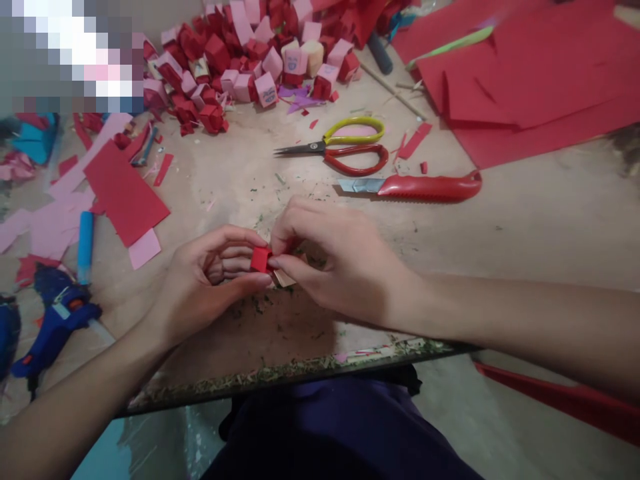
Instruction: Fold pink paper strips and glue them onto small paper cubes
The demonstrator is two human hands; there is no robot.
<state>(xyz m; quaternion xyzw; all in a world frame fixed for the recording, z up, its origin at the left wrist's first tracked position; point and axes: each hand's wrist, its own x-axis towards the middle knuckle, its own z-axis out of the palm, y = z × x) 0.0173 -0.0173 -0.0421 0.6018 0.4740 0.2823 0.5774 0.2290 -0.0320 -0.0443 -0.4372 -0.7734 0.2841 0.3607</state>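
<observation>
A small red folded paper cube (261, 259) is held above the table near its front edge. My left hand (210, 270) grips it between thumb and fingertips, with the other fingers curled behind. From the other side, my right hand (330, 257) pinches at the cube's right edge with thumb and index finger. A strip of cream-coloured paper (285, 277) shows just beneath the right fingertips; whether it is attached to the cube I cannot tell. Past my hands lie scissors (333, 145) with one yellow and one red handle, and a red utility knife (415, 186) with its blade out.
Pink and red paper cubes (240, 67) are heaped at the back. Large red paper sheets (525, 80) cover the back right. On the left are a red paper rectangle (127, 193), pink scraps (55, 220), a blue tube (85, 247) and a blue glue gun (63, 313).
</observation>
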